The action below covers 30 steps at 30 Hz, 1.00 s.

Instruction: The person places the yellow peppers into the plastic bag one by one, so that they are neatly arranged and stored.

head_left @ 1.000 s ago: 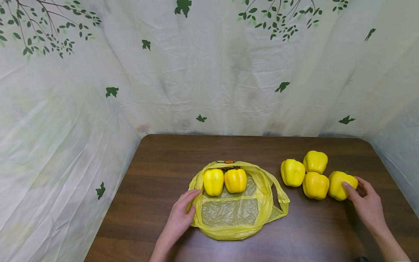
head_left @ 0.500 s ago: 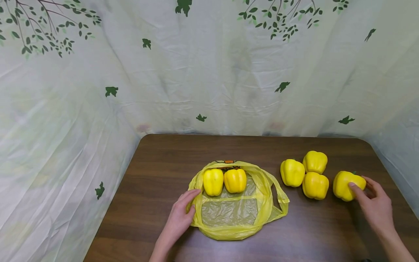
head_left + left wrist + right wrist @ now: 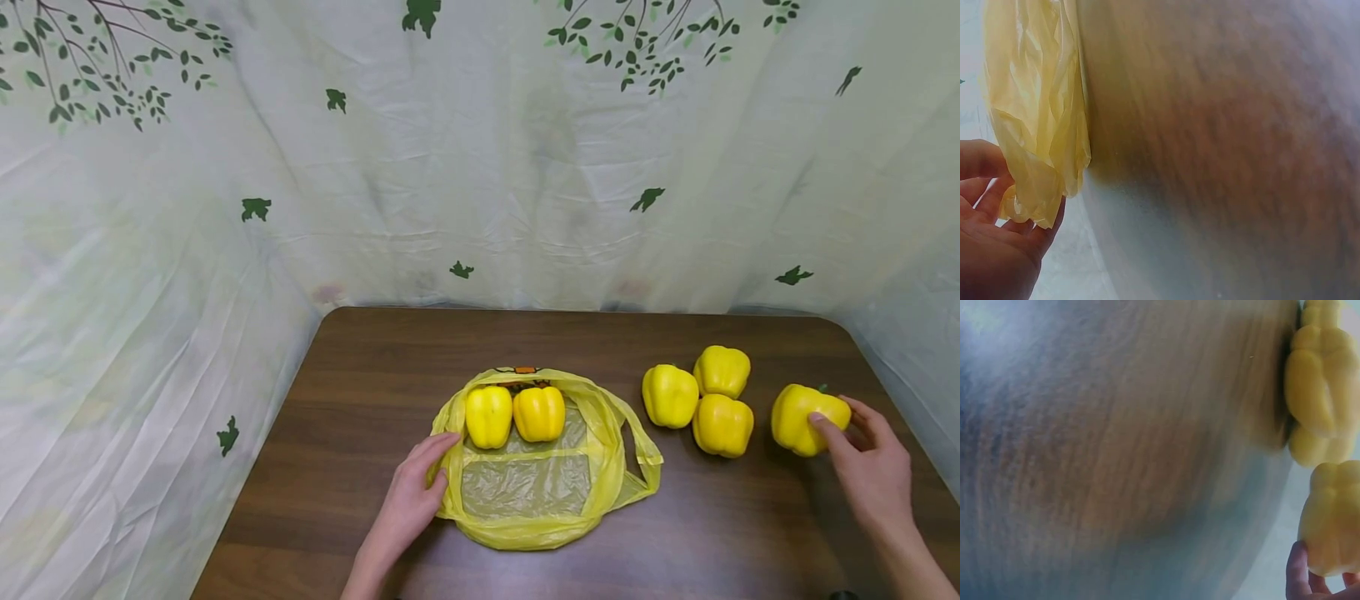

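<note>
A yellow plastic bag (image 3: 528, 533) lies spread with its mouth facing up, and two yellow bell peppers (image 3: 489, 417) sit side by side inside at its far end. My left hand (image 3: 412, 492) holds the bag's left rim; the left wrist view shows its fingers around a gathered edge of the bag (image 3: 1035, 125). At the right, my right hand (image 3: 873, 467) grips another yellow bell pepper (image 3: 806, 419), thumb on the near face and fingers behind at the stem end. That same pepper (image 3: 1332, 519) shows low in the right wrist view, apart from the others.
Three more yellow bell peppers (image 3: 722, 425) stand clustered between the bag and my right hand. One bag handle loop (image 3: 648, 458) reaches toward them. Everything rests on a brown wooden table (image 3: 390, 350). Behind it hangs a pale curtain (image 3: 525, 208) with leaf prints.
My right hand has moved right with its bell pepper, away from the cluster, and slightly up in the head view. My left hand and the bag have stayed put.
</note>
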Motion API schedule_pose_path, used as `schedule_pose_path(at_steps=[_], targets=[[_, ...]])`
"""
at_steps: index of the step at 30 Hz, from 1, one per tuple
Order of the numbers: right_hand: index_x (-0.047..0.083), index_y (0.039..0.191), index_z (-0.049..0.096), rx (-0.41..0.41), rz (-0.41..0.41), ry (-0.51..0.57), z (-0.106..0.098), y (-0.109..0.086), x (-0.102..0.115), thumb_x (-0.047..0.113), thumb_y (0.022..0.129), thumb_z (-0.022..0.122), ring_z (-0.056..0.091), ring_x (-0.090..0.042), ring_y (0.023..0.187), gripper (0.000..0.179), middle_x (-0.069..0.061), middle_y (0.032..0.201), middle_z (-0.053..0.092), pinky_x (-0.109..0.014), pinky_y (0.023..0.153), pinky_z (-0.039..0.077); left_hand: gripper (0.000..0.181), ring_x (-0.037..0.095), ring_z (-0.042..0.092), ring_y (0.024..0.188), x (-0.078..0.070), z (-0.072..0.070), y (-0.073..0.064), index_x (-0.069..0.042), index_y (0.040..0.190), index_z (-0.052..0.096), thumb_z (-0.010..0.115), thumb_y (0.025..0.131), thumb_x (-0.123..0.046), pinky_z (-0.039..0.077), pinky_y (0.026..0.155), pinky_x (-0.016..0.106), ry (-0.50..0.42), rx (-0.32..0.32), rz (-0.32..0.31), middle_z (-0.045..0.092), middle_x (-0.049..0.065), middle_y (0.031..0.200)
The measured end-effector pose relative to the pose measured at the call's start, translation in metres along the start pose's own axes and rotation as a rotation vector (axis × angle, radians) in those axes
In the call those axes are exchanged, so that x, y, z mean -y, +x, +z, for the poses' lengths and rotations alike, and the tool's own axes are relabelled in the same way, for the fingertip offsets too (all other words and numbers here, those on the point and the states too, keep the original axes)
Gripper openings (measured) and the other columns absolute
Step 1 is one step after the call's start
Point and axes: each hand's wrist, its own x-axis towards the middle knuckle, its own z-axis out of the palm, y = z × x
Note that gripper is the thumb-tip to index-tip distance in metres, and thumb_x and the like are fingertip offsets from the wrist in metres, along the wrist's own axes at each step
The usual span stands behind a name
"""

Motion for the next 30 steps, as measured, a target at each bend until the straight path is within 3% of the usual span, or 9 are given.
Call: schedule_pose_path(at_steps=[11, 20, 24, 30], targets=[[0.020, 0.149, 0.044, -0.017, -0.030, 0.002, 0.002, -0.006, 0.014, 0.034, 0.094, 0.065, 0.044, 0.005, 0.089, 0.060, -0.013, 0.150, 0.042, -0.002, 0.066, 0.037, 0.050, 0.024, 0.049, 0.128, 0.000, -0.001, -0.001, -0.006, 0.129, 0.065, 0.060, 0.083, 0.014, 0.038, 0.107, 0.047, -0.002, 0.003, -0.005, 0.059, 0.002, 0.133], [0.020, 0.145, 0.048, 0.041, -0.168, 0.062, 0.003, -0.011, 0.027, 0.027, 0.095, 0.065, 0.050, 0.005, 0.091, 0.054, 0.009, 0.131, 0.053, -0.002, 0.069, 0.042, 0.051, 0.023, 0.049, 0.128, 0.001, 0.000, -0.002, -0.006, 0.128, 0.065, 0.060, 0.082, 0.015, 0.038, 0.107, 0.046, -0.001, -0.003, 0.015, 0.059, 0.001, 0.133], [0.018, 0.144, 0.050, 0.068, -0.191, 0.068, 0.007, -0.013, 0.030, 0.026, 0.095, 0.065, 0.051, 0.006, 0.090, 0.052, 0.018, 0.119, 0.052, -0.003, 0.069, 0.043, 0.051, 0.023, 0.049, 0.128, 0.001, 0.000, -0.001, -0.006, 0.129, 0.065, 0.061, 0.082, 0.015, 0.038, 0.107, 0.045, -0.001, -0.001, 0.009, 0.059, 0.001, 0.133], [0.018, 0.141, 0.052, 0.114, -0.209, 0.075, 0.009, -0.017, 0.037, 0.026, 0.095, 0.065, 0.052, 0.006, 0.090, 0.048, 0.020, 0.115, 0.052, -0.005, 0.068, 0.044, 0.050, 0.024, 0.049, 0.128, 0.000, 0.000, 0.000, -0.006, 0.129, 0.065, 0.061, 0.083, 0.014, 0.038, 0.108, 0.045, 0.003, 0.002, 0.003, 0.059, 0.002, 0.133]])
